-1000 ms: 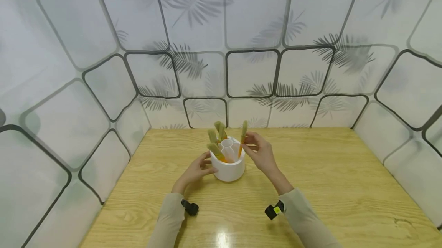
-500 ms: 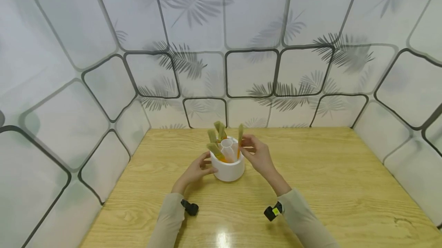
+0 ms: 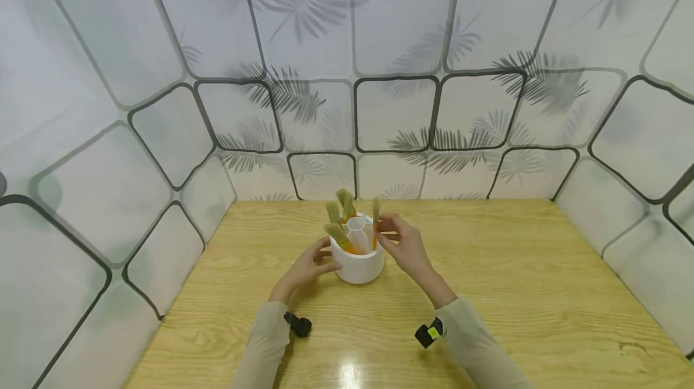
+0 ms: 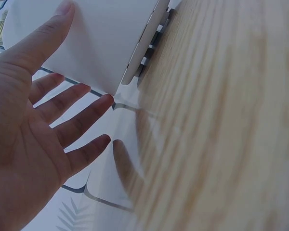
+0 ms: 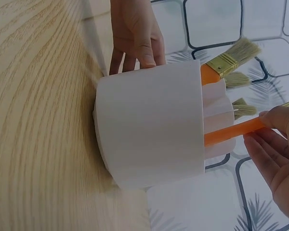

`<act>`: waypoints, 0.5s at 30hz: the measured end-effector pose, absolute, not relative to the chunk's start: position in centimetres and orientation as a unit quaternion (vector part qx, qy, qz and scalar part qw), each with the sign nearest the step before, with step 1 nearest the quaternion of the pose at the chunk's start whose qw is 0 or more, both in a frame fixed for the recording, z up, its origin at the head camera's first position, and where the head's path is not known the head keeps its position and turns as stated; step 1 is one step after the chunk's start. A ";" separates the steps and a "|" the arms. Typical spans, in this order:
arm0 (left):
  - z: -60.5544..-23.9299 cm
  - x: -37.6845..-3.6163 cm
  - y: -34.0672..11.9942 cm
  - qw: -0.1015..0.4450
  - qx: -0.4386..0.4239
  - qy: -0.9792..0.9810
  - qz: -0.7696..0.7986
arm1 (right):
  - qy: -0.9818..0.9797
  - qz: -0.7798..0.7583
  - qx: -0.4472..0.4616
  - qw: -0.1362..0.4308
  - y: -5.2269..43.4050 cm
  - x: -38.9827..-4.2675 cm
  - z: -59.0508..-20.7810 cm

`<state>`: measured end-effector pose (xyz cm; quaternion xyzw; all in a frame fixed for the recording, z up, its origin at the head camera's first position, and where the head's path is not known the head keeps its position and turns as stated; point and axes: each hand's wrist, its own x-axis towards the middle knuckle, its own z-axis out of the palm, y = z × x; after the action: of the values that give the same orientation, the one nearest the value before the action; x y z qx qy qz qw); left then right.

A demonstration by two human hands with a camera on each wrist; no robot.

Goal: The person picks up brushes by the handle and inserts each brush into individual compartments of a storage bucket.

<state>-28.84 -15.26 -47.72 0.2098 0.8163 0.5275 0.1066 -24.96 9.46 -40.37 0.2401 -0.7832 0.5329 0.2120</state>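
A round white holder [image 3: 359, 271] with a divided inside stands on the wooden table. My left hand [image 3: 308, 266] rests against its left side; in the left wrist view the thumb touches the wall and the other fingers [image 4: 82, 113] are spread, fairly straight. My right hand [image 3: 406, 247] pinches a paintbrush [image 3: 376, 211] at the holder's right side. Its orange handle [image 5: 233, 132] reaches down past the rim in the right wrist view, bristles up. Several other paintbrushes [image 3: 337, 235] with pale bristles lean in the left and back compartments. The held brush's lower end is hidden inside.
A light wood table [image 3: 515, 292] spreads around the holder. Patterned white walls [image 3: 396, 112] close it in at the back and both sides. Each wrist wears a small black camera [image 3: 298, 324].
The right hand has moved slightly left with the paintbrush, which now stands more upright and a little lower in the holder. The left hand and the holder have stayed put.
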 end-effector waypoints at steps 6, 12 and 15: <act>-47.4 -28.7 -15.2 0.108 0.205 0.815 0.531 | -0.788 0.526 0.242 0.210 9.5 -25.1 -40.4; -47.6 -28.8 -15.2 0.107 0.207 0.814 0.532 | -0.789 0.523 0.243 0.214 9.6 -25.2 -40.6; -48.3 -29.2 -15.2 0.101 0.206 0.811 0.539 | -0.789 0.522 0.243 0.216 9.6 -25.3 -40.8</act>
<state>-29.17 -15.23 -48.27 0.2059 0.8108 0.5385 0.1009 -25.28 9.64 -40.77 0.2426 -0.7887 0.5220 0.2157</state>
